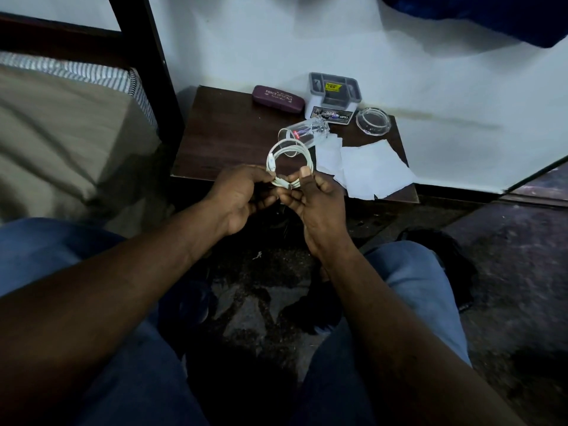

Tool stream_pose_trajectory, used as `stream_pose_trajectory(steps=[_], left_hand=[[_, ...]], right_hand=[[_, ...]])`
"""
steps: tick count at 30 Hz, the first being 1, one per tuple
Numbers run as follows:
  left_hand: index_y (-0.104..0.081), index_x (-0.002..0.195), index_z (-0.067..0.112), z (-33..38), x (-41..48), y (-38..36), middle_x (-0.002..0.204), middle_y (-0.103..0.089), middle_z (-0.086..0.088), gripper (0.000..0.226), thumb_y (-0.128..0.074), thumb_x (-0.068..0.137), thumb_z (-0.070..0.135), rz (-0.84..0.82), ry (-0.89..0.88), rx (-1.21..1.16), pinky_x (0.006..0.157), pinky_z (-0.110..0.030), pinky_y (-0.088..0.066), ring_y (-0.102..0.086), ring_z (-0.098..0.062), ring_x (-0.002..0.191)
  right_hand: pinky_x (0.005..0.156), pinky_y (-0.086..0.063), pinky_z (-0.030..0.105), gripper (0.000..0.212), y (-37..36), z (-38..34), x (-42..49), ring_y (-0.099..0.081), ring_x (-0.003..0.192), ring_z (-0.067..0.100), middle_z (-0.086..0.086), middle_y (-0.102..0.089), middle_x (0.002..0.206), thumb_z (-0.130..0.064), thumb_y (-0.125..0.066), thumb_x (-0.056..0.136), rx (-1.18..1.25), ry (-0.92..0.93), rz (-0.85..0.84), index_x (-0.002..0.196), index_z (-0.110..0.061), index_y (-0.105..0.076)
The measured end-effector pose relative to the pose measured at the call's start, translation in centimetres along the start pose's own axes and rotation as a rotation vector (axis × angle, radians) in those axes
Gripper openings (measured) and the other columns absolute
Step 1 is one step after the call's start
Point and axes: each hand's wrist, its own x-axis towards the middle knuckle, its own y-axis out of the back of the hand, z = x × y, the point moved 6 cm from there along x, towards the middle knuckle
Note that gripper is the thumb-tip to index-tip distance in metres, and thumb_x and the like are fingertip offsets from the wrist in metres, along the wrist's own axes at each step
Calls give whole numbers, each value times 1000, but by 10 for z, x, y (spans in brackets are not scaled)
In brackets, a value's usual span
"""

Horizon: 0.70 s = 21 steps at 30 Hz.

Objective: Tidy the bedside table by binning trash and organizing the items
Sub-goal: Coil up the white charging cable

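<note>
Dark wood bench (215, 130) sits in the corner with the wall behind it and the bed frame (153, 72) just beside its left edge, so the open room I see is the floor (261, 302) in front. Both hands meet just above the front edge, the left hand (242, 198) pinching the coiled white cable (290, 155) at its lower left and the right hand (319, 201) gripping its lower right, thumb up on the loops. Paper (375, 170) overhangs the front right edge, and the fingers hide the lowest part of the coil.
</note>
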Motion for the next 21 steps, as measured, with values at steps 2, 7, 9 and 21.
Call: stream_pose_trajectory(steps=[2,7,9,21], left_hand=[[-70,88,12,1,-1,1,79,-77,-3,15,-56,93,8,-3,4,13,59,-23,-58,-70,-13,63],[-67,94,19,11,0,6,85,-78,-4,17,-57,102,31,77,-102,97,60,-28,-59,-74,-19,67],[-65,92,19,19,3,9,82,-75,-2,20,-61,102,35,111,-195,167,56,-28,-57,-71,-17,63],[-70,75,23,49,5,17,73,-72,8,21,-72,95,30,124,-545,454,67,-23,-51,-63,-2,68]], right_hand=[[70,-60,26,29,1,0,0,-73,73,19,26,-73,102,-20,-49,110,-7,-1,7,103,3,-64],[70,-61,26,31,4,2,5,-72,71,18,21,-69,96,-22,-50,110,-53,-6,32,99,3,-64],[69,-61,26,32,5,3,6,-72,70,19,20,-69,94,-23,-50,110,-77,-16,23,92,0,-65],[59,-54,21,33,-2,1,4,-69,64,15,8,-69,80,-21,-48,110,-193,-18,-102,85,-7,-64]])
